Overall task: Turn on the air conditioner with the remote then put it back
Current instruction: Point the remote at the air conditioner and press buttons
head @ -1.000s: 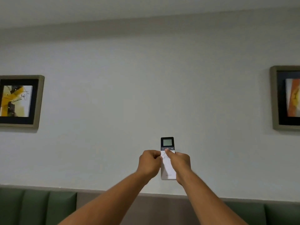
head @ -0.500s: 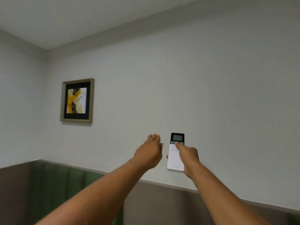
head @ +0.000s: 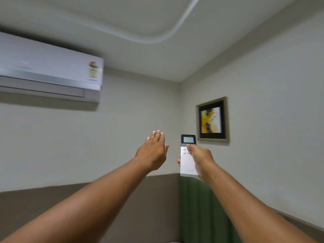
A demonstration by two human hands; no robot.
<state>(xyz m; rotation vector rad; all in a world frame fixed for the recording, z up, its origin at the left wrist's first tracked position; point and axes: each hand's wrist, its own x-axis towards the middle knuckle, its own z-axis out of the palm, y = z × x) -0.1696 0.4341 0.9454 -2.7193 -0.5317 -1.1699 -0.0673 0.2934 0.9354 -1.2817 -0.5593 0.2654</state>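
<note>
Remote (head: 188, 156) is gripped upright by right hand (head: 201, 159), thumb on buttons; left hand (head: 153, 151) is spread flat; air conditioner (head: 50, 71) is mounted far left.

Wall-mounted air conditioner (head: 50, 71), framed picture (head: 212, 120).

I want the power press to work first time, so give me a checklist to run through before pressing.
1. Remote held firmly: ok, the right hand wraps its lower half.
2. Thumb on a button: ok, it rests on the pad under the screen; which button, cannot tell.
3. Screen readable: cannot tell, it looks lit but too small to read.
4. Remote aimed at the air conditioner: not ok, it stands upright, facing the wall near the picture, with the unit up and to the left.
5. Left hand out of the way: ok, open and empty beside the remote, not touching it.
6. Unit running: cannot tell; its flap looks closed.
</note>
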